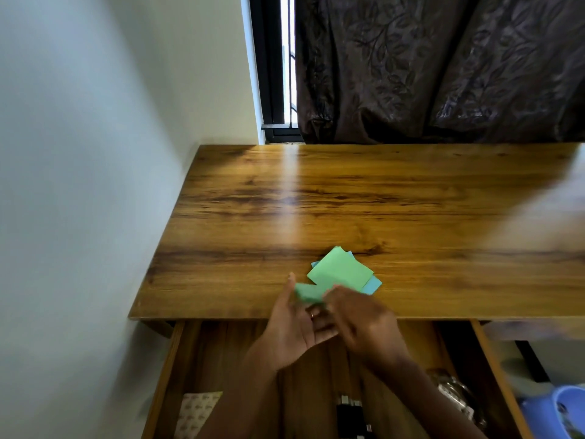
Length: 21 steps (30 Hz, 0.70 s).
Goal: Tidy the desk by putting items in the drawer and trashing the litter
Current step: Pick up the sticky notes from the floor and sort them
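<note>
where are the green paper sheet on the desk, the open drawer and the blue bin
green paper sheet [340, 270], head view, middle of its top face
open drawer [164, 375], head view, left side wall
blue bin [566, 396], head view, rim at the lower right corner

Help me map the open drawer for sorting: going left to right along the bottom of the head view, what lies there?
Patterned paper → black items → shiny metallic clutter → drawer's right wall → blue bin outside the drawer.
</note>
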Tool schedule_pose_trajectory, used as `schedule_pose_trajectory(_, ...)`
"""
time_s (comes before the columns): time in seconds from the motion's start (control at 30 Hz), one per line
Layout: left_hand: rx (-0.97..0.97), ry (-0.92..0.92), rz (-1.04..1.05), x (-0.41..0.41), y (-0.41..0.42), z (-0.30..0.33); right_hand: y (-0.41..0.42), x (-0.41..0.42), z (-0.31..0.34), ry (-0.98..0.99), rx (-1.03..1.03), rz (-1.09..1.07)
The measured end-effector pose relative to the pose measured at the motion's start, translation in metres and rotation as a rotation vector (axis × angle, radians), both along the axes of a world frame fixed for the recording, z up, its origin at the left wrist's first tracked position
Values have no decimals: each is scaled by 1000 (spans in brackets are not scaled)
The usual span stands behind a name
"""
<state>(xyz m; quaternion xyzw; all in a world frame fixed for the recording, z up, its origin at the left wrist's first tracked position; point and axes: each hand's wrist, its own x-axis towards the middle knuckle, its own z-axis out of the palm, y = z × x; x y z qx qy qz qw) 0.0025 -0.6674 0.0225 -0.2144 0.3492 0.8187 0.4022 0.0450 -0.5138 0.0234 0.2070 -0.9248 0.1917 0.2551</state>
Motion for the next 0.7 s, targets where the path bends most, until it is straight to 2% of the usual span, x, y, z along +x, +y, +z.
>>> schedule_pose_trajectory(0.07, 2, -48, 72, -2, -11, 0, -11, 3, -6, -111, 64, 151)
schedule_pose_trajectory(0.13, -107, -70, 131, -3, -22, -5, -13, 0, -9, -157, 59, 152)
schedule_pose_trajectory(0.23, -164, -86, 206, -2, -36, -8, -3, -16, -5, -178, -102, -92)
schedule_pose_trajectory(0.3, -206, -95, 235, 0, -41, -8, 11, -34, -10, -295, -178, -313)
schedule_pose_trajectory(0.37, -237, -102, 249, 3, -42, -9, 25, -50, -18, -511, -146, -494)
schedule_pose_trajectory(0.43, -236, -105, 246, 6, -41, -10, 32, -60, -22, -711, -77, -579)
schedule_pose_trajectory(0.47, -232, -104, 242, 7, -40, -9, 34, -63, -23, -750, -43, -599)
schedule_pose_trajectory(0.57, -232, -106, 242, 8, -39, -9, 31, -64, -25, -682, -28, -611)
schedule_pose_trajectory(0.7, -229, -112, 251, 8, -36, -8, 27, -62, -27, -523, -134, -581)
